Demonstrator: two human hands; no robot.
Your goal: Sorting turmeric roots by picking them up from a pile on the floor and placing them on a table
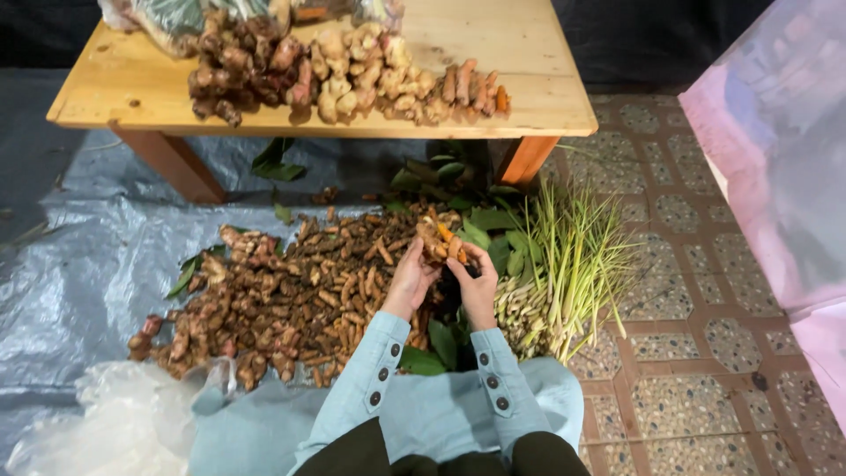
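turmeric root point(438, 240), a knobby brown clump with orange showing at a broken end, sits up in both hands above the floor, over the far right part of the root heap. its long axis runs from upper left down to lower right, so the upper end lies toward the left hand point(409, 280) and the orange end toward the right hand point(477, 286). the left hand cups it from below and the side with fingers curled round it; the right hand pinches its lower end with fingertips closed on it. both hands are about equally near, touching the piece, wrists close together, pale blue sleeves point(441, 388) below.

under the hands the heap of roots point(282, 300) spreads across a grey plastic sheet point(79, 264), wider toward the sheet's left side. green leaves point(480, 231) lie just beyond and right of the hands, and a bundle of lemongrass point(564, 264) fans out at the sheet's right edge onto the tiled floor point(696, 335). a clear plastic bag point(115, 423) sits at the near left. farther off, a wooden table point(546, 88) carries more roots along its near edge.
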